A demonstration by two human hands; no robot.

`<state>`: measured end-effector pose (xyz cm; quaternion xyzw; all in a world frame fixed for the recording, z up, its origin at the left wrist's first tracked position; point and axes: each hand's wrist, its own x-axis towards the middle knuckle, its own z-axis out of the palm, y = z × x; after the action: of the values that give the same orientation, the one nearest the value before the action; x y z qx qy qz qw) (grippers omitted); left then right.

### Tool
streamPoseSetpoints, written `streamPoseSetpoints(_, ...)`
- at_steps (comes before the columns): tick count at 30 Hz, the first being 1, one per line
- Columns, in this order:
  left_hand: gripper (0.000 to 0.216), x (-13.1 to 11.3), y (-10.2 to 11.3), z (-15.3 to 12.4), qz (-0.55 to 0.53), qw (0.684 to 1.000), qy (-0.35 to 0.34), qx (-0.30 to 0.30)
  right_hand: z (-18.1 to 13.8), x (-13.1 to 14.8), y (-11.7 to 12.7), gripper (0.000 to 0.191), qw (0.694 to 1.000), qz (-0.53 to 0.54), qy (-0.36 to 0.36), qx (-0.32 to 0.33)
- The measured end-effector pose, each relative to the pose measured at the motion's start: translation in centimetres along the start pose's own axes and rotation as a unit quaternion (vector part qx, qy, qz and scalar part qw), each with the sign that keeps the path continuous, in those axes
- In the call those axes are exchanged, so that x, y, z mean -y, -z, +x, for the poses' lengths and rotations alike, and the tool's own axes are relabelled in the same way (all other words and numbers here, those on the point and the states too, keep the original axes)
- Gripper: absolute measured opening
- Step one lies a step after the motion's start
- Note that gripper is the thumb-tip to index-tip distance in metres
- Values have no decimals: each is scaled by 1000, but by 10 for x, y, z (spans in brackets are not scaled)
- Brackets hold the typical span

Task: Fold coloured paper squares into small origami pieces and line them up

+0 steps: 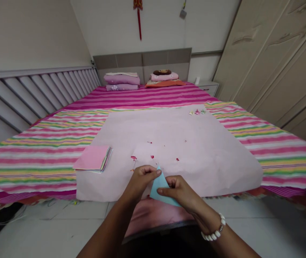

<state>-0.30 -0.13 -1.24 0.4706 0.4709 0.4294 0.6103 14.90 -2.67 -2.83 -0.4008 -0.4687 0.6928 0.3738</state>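
A light-blue sheet of paper, folded to a pointed, roughly triangular shape, is held up near the front edge of the bed. My left hand pinches it close to its upper tip, thumb on the near side. My right hand grips its right side, with the thumb lying across the face and the fingers behind, partly hidden. A white beaded bracelet circles my right wrist. Under and beyond the hands spreads a large pale paper sheet.
A stack of coloured paper squares, pink on top, lies at the left of the pale sheet. Three small folded paper pieces sit at its far right corner. Striped bedding surrounds it. Folded bedding and a headboard stand behind.
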Motion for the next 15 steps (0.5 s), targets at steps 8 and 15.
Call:
streamPoseSetpoints(8,33,2,-17,8,-55,997,-10,-56,1,-6,-2,18,1000,24,4,-4)
streamPoseSetpoints(15,32,4,-4,7,70,993,-73,-59,4,-6,1,21,996,72,12,-42)
